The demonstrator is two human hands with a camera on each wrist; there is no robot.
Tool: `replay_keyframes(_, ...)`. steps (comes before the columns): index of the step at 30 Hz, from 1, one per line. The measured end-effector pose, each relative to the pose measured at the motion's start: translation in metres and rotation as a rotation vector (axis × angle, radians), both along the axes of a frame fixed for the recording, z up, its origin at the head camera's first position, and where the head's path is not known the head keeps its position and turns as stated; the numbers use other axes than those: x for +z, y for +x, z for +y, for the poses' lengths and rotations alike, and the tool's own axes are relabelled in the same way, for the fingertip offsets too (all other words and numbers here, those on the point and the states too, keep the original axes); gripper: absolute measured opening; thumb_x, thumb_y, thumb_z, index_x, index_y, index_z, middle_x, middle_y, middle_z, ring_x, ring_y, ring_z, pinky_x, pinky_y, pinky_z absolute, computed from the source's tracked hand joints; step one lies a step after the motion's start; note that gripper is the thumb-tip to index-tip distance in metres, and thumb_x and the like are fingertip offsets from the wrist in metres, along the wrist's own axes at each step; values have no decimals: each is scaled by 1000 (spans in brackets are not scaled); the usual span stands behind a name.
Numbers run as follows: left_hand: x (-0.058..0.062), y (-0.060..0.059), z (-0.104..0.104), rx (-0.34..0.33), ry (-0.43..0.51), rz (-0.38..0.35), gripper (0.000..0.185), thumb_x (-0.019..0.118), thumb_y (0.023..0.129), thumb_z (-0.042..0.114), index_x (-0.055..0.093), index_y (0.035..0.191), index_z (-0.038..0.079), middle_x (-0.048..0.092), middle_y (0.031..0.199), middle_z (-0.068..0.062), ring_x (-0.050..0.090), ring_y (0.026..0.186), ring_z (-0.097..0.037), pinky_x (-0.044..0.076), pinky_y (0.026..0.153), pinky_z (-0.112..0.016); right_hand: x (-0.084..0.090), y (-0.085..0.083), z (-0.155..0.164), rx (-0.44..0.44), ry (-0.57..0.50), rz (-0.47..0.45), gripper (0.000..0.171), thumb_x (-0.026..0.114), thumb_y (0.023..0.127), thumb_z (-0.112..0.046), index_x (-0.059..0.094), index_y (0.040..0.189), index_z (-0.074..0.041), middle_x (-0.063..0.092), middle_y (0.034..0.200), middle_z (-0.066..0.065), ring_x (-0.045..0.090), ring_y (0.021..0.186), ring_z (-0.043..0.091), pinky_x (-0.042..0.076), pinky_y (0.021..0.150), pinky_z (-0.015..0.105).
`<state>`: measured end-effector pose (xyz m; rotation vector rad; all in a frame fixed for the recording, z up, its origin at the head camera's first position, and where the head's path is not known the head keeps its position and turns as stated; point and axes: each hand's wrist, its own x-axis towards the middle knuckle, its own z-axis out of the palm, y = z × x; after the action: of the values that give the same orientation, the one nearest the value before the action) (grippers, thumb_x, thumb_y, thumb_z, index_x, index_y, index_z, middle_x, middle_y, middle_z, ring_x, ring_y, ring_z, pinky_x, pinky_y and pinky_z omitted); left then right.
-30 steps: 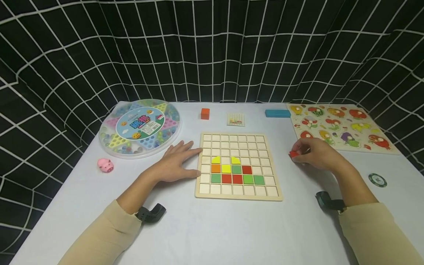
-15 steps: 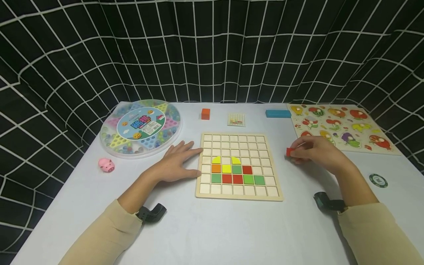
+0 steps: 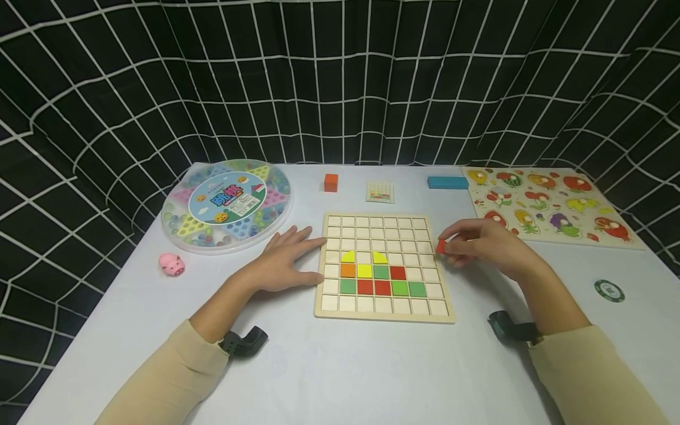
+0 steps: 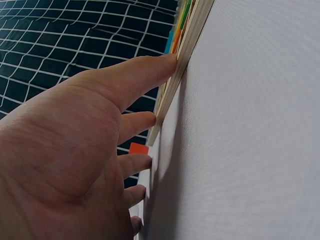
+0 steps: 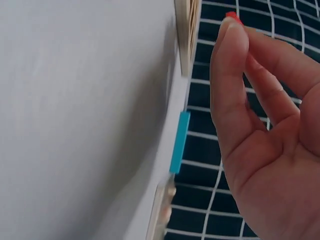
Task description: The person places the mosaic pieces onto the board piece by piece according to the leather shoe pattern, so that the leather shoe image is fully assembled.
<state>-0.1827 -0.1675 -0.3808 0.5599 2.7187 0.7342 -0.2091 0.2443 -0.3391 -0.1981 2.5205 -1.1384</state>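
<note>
A wooden grid board (image 3: pixel 385 317) lies flat, with red, green, orange and yellow tiles in several of its squares. My left hand (image 3: pixel 278 262) is spread at its left side, thumb and index fingertips against the board's edge (image 4: pixel 186 57). Between thumb and fingertips, my right hand (image 3: pixel 486 248) pinches a small red piece (image 3: pixel 441 246), at the board's right edge in the head view. Only a corner of that red piece (image 5: pixel 233 18) shows past the thumb in the right wrist view, so its full shape is hidden.
Behind the board are an orange block (image 3: pixel 330 183), a small pattern card (image 3: pixel 380 192) and a blue block (image 3: pixel 448 183). A round marble game (image 3: pixel 228 206) and pink pig (image 3: pixel 172 264) lie left. To the right are a fruit puzzle board (image 3: pixel 555 206) and a poker chip (image 3: pixel 609 290).
My right hand has carried the red piece leftward from beside the fruit puzzle to the grid board's right edge. The left hand stays in place.
</note>
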Motion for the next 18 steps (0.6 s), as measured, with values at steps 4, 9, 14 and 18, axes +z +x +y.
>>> replay_keyframes(4,0,1,0,0,-1,2,79,72,89,53,43,159,29,21,173,-10,3,162,-37,-2,130,-59,2,3,-13,37,-42,-36,32,73,96,-24,70,121,-4,73,99,12,71,80,23,58,80,30)
replay_keyframes(9,1,1,0,-1,-4,1,80,72,89,52,43,159,28,21,173,-11,4,162,-37,-2,130,-60,2,5,-28,106,-53,-65,24,71,95,-17,71,114,-3,72,96,12,69,81,24,60,75,31)
replay_keyframes(14,1,2,1,-3,-3,-1,79,72,89,52,43,159,28,21,173,-11,4,162,-37,-2,130,-59,0,6,-40,169,11,-56,18,70,93,-12,73,109,-5,72,89,7,62,83,24,54,71,30)
replay_keyframes(18,1,2,1,-5,-2,0,79,71,89,52,43,159,28,21,173,-11,4,162,-37,-2,130,-59,0,7,-47,192,41,-55,15,68,92,-8,73,105,-6,70,87,5,59,81,23,51,69,31)
